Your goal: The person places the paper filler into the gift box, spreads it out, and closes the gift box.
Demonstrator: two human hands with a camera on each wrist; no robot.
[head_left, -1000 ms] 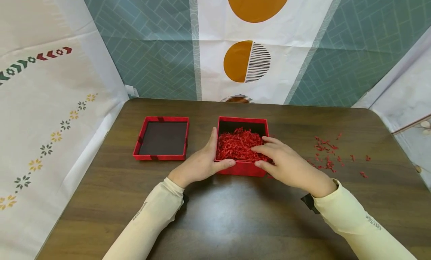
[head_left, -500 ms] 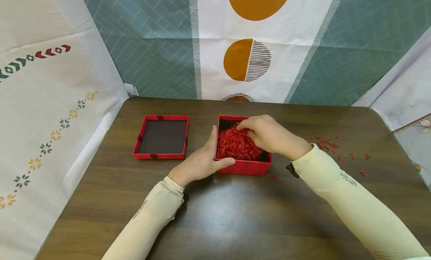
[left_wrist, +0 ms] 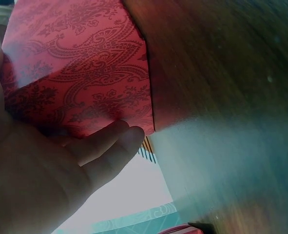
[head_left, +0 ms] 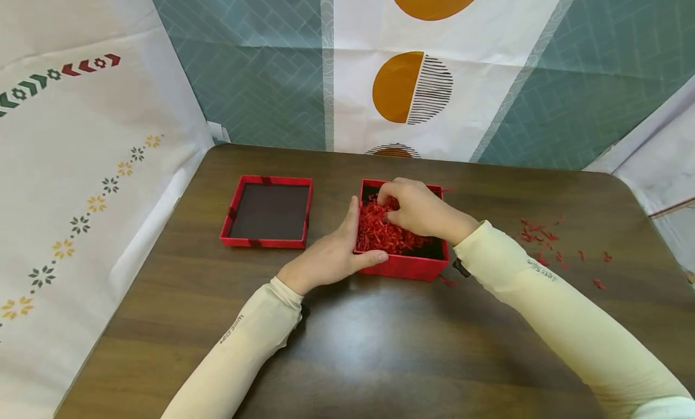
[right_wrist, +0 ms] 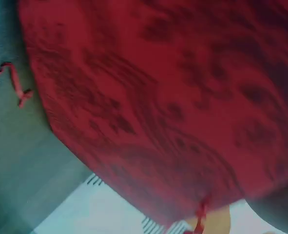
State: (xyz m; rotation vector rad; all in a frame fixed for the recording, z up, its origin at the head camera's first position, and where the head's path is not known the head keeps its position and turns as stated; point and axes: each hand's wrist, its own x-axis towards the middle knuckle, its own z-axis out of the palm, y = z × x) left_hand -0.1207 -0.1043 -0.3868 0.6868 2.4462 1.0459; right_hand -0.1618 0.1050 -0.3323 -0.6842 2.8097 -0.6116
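A red box [head_left: 404, 267] with a dark inside holds a heap of red shredded paper [head_left: 380, 229]. My left hand [head_left: 331, 250] braces the box at its front left corner, thumb on the front rim and fingers straight along the left side. In the left wrist view, those fingers lie against the patterned red box wall [left_wrist: 95, 58]. Over the box, my right hand [head_left: 420, 211] has its fingers curled down into the shredded paper, gripping some; its fingertips are partly hidden. Only the box's outer wall [right_wrist: 134, 97] fills most of the right wrist view.
Left of the box lies a red-rimmed lid [head_left: 271, 211], dark inside facing up. Loose paper shreds [head_left: 537, 232] are scattered on the wooden table [head_left: 347, 359] to the right. A patterned cloth [head_left: 260, 69] hangs behind the table.
My right hand has gone from the box's right front edge into the shredded paper, its fingers now curled. Paper has shifted leftward, baring the dark inside at right. My left hand keeps its place.
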